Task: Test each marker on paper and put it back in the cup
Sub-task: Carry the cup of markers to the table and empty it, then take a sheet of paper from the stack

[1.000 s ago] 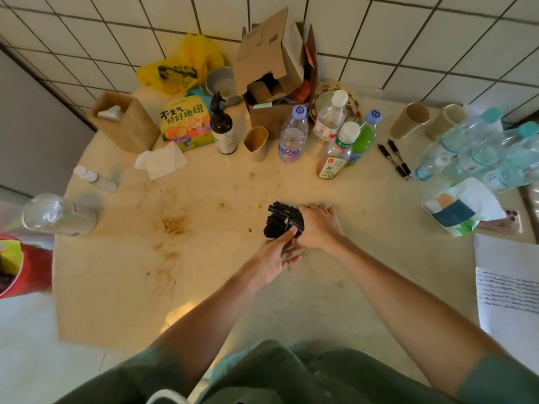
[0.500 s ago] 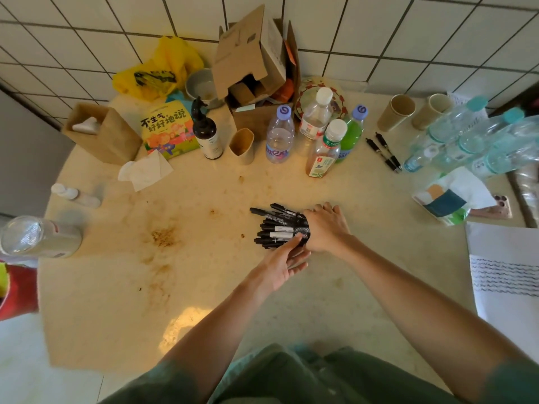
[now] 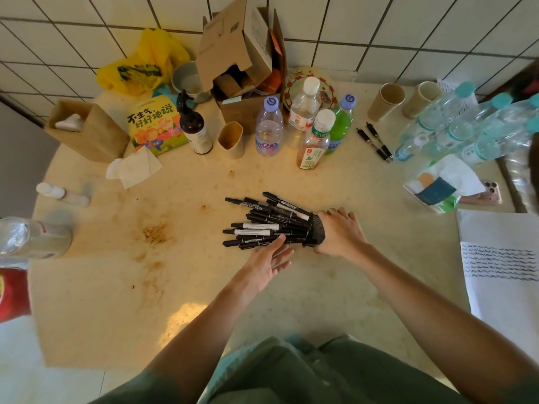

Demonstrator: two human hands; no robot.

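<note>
Head view, frame centre: right hand grips tipped black mesh cup, black markers fanned out onto beige worktop. Left hand fingers released, straight, touching nearest markers.

A lived-in home corner, likely a kitchen or dining nook: a white tiled wall backs a stained, cream round worktop crowded with household clutter. There are half-drunk drink bottles, a children's picture book, a pump bottle, crumpled tissue, paper cups, an open cardboard box, a yellow plastic bag and a patterned plate leaning against the tiles
</note>
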